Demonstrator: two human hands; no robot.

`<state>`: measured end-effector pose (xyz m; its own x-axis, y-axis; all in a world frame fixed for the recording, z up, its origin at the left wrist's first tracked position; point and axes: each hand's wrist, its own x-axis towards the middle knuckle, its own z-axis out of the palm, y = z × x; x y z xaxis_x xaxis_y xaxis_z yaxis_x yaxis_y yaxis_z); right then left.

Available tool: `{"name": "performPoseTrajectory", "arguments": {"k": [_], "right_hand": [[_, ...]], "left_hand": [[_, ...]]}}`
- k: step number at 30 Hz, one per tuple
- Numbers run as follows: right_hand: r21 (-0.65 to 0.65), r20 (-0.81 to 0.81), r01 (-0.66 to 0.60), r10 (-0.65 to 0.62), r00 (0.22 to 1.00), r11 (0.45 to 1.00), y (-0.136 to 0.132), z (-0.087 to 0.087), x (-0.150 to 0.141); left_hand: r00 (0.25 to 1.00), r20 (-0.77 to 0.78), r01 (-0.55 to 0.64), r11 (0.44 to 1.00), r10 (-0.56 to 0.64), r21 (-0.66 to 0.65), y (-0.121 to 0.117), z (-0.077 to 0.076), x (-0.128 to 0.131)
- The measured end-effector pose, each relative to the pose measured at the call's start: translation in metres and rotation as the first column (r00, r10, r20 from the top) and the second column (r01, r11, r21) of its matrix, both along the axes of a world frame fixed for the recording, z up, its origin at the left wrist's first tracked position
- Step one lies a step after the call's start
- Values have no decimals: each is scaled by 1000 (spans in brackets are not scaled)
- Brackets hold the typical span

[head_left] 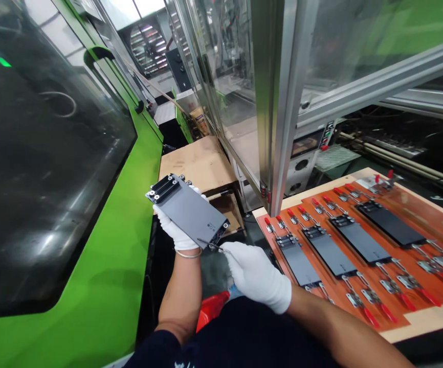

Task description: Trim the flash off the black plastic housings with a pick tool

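My left hand (175, 232), in a white glove, is wrapped round a flat dark grey plastic panel (194, 207) from underneath and holds it up at a tilt. The panel has a black ribbed end with several round metal inserts at its upper left, and another insert at its lower right corner. My right hand (258, 271), gloved too, is closed on a thin dark tool (216, 247) whose exact kind I cannot make out. The tool's end lies at the panel's near lower edge; whether it touches is unclear.
At right, an orange fixture board (340, 286) bears several similar panels (361, 237) under red-handled toggle clamps (378, 312). A green machine (117, 245) stands at left, an aluminium-framed guard (279, 102) ahead. Behind the held panel is a cardboard-coloured surface (202, 158).
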<state>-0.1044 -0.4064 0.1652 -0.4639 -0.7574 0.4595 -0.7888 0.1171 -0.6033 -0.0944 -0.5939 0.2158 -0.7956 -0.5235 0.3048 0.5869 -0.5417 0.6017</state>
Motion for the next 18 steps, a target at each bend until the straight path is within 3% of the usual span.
{"name": "performPoseTrajectory", "arguments": {"k": [7,13,18], "right_hand": [[-20,8,-35,35,999,999,-1,-2,3],[-106,93,73,-63,994,992,-1,-4,-5],[-110,141,-25,41,989,994,-3,-5,-11]], "left_hand": [[1000,21,-19,999,18,26,2,0,-2],[1000,15,4,999,-5,40,4,5,-2],[1000,20,19,997,-21,71,5,8,-2]]}}
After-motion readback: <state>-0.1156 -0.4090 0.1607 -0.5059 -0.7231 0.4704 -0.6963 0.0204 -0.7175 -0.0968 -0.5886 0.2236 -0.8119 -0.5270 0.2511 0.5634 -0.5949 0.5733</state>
